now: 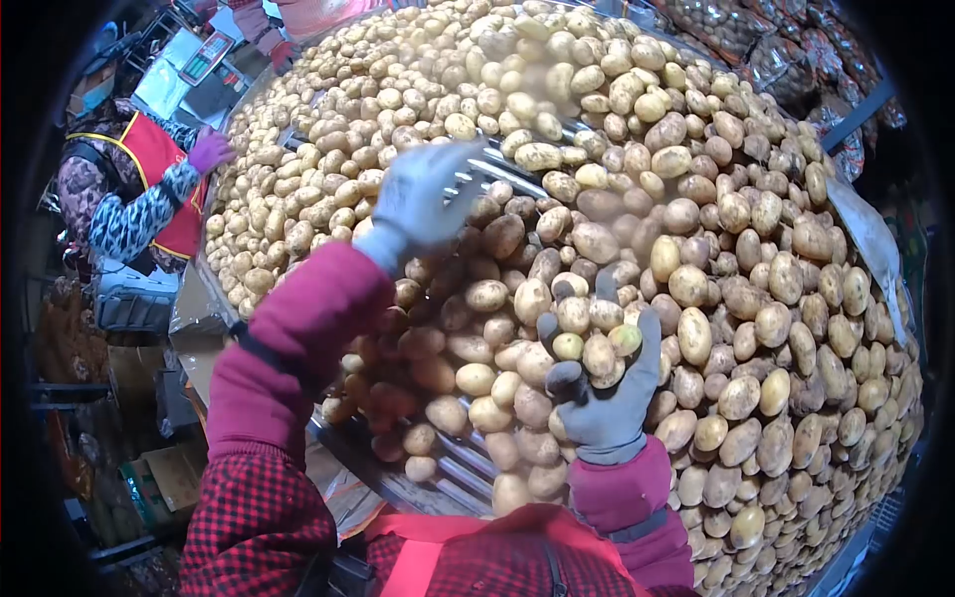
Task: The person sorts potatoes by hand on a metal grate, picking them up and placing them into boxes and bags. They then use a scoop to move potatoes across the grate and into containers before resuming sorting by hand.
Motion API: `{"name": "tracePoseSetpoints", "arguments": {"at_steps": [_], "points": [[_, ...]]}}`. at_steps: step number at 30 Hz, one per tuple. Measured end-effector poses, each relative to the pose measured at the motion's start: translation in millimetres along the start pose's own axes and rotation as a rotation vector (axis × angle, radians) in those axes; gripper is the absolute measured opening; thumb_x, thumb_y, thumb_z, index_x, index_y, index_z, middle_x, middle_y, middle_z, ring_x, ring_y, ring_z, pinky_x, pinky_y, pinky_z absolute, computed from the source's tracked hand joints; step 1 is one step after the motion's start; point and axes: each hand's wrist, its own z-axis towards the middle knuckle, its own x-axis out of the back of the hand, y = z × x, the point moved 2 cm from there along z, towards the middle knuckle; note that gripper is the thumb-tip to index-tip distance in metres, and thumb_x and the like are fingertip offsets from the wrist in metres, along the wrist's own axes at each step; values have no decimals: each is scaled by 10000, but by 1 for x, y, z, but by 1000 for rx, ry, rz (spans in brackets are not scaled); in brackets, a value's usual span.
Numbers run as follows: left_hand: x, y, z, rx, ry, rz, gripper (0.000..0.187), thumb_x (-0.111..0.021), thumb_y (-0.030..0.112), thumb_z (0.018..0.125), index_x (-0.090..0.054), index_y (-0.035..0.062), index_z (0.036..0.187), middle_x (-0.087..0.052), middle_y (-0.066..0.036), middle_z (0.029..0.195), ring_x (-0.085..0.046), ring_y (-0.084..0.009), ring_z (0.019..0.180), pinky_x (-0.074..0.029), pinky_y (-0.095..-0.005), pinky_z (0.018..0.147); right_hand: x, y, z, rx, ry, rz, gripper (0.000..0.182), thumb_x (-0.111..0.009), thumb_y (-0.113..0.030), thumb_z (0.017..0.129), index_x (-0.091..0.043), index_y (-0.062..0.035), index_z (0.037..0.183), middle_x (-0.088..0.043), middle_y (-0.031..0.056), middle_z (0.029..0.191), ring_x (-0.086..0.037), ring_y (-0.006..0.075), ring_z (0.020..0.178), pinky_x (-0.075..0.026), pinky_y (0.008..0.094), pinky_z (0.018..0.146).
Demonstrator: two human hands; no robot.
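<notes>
My right hand (605, 413), in a grey glove with dark fingertips, is palm up with its fingers curled around several small potatoes (599, 353). One of these has a greenish skin (625, 339). Farther up the potato heap is my left hand (428, 194), in a pale grey glove, smeared by motion. Its fingers cannot be made out, nor whether they grip anything. Shiny metal bars (512, 175) show among the potatoes just beside it. More metal slats (463, 463) show under the loose potatoes (487, 413) close to my body.
Potatoes (756, 289) are heaped broadly around both hands. A co-worker in a red apron (169, 184) stands at the left, a purple-gloved hand (209, 149) at the heap's edge. Another person's sleeve (257, 25) shows at the top. Filled net bags (786, 60) are at the upper right; a blue crate (137, 297) is at left.
</notes>
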Motion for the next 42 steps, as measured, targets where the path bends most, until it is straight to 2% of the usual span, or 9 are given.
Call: {"name": "tracePoseSetpoints", "arguments": {"at_steps": [8,10,12,18,23,26,29,36,42], "points": [[-55,-128,55,519,-381,679,537,-561,538,964,-726,132,1274,-674,-113,1318,-527,-356,1312,-368,-548,1106,7,1,-1,93,10,-289,669,-372,-614,1068,-429,-173,1569,-539,144,1518,-689,358,1118,-649,381,722],[-55,-129,54,519,-400,641,506,-533,518,974,-753,135,1223,-648,-116,1364,-503,-376,1327,-369,-558,1108,14,6,-2,304,-61,-750,676,-357,-627,1063,-421,-188,1572,-546,173,1503,-696,375,1090,-653,397,710],[-50,-126,59,519,-489,622,448,-535,484,976,-750,183,1228,-654,-92,1371,-543,-360,1295,-378,-536,1107,13,2,4,-33,-20,66,671,-360,-633,1057,-432,-202,1565,-546,192,1498,-699,384,1064,-656,411,707],[-41,-118,43,282,-490,438,331,-582,363,975,-732,199,1220,-745,-92,1201,-634,-348,1156,-457,-476,1025,10,3,5,-27,8,27,654,-358,-628,1055,-459,-216,1553,-541,172,1512,-685,384,1086,-649,407,683],[-45,-108,57,433,-605,400,419,-625,419,933,-715,169,1257,-742,-135,1228,-626,-323,1237,-455,-450,1035,12,2,3,-25,13,12,662,-355,-631,1054,-452,-217,1562,-529,158,1530,-667,373,1146,-645,403,689],[-64,-107,65,561,-669,436,502,-649,475,902,-712,150,1279,-741,-155,1235,-599,-340,1300,-406,-512,1072,11,3,1,20,-128,-111,649,-208,-533,1116,-382,-141,1604,-548,148,1510,-651,325,1216,-611,385,844],[-63,-82,65,610,-618,635,527,-670,561,879,-742,175,1231,-743,-111,1269,-544,-369,1355,-243,-662,1096,19,3,4,21,-26,-89,675,-357,-637,1059,-430,-216,1582,-502,153,1560,-647,365,1201,-640,406,773],[-59,-93,38,433,-524,515,356,-701,497,906,-779,210,1102,-773,-87,1136,-530,-286,1349,-207,-586,1164,25,1,2,170,-52,-563,693,-347,-629,1063,-419,-186,1591,-492,150,1577,-587,377,1320,-608,436,927],[-2,16,9,257,-12,-481,264,-700,243,966,-750,59,1149,-754,-165,1058,-718,-381,962,-568,-430,881,12,6,3,121,-36,-419,708,-286,-621,1066,-443,-159,1579,-544,118,1528,-620,311,1298,-599,446,947]]}}
